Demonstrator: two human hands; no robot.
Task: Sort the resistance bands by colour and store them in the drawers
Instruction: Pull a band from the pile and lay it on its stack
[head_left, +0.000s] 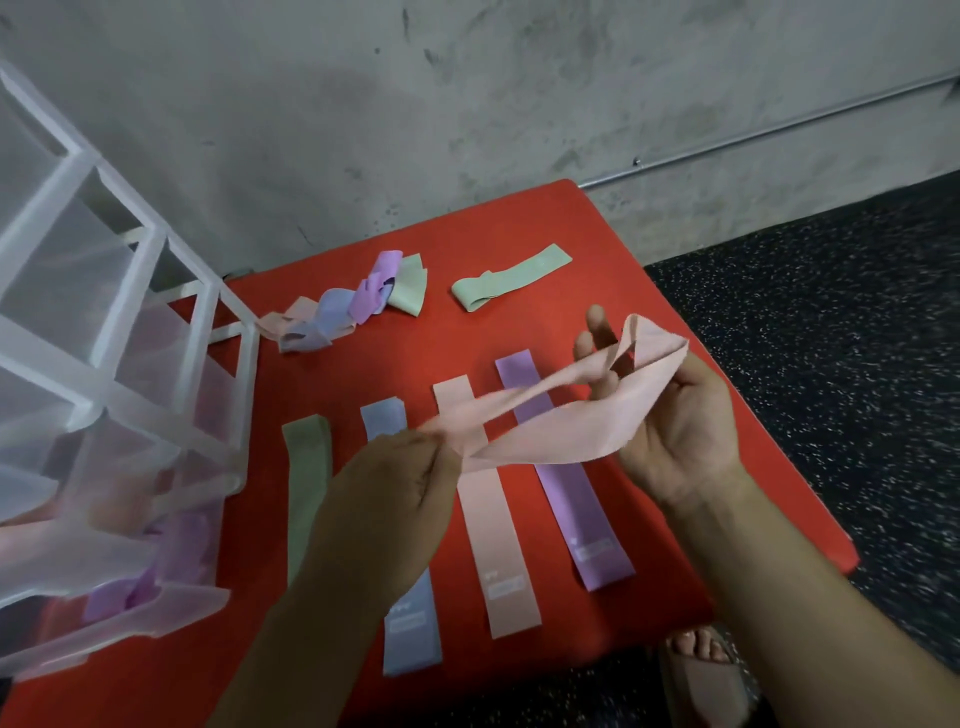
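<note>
Left hand, nearest the camera and raised over the mat, pinches one end of a loose pink band between curled fingers and thumb. Right hand, just to the right, is palm up with fingers spread apart and extended; they pass through the loop at the band's other end, so the band hangs stretched and twisted between the two hands. A foot in a pink sandal shows on the speckled floor at the near right.

Under the hands, four bands lie flat and side by side on the red mat, apart from one another: green strip at left, then blue strip, pink strip, and purple strip at right.

At left a translucent drawer unit stands on the mat; its nearest drawer is pulled out and holds purple material.

Farther off, a tangled heap of pink, blue, purple and green bands lies near the unit, with a folded green band to its right. A grey wall stands behind.
</note>
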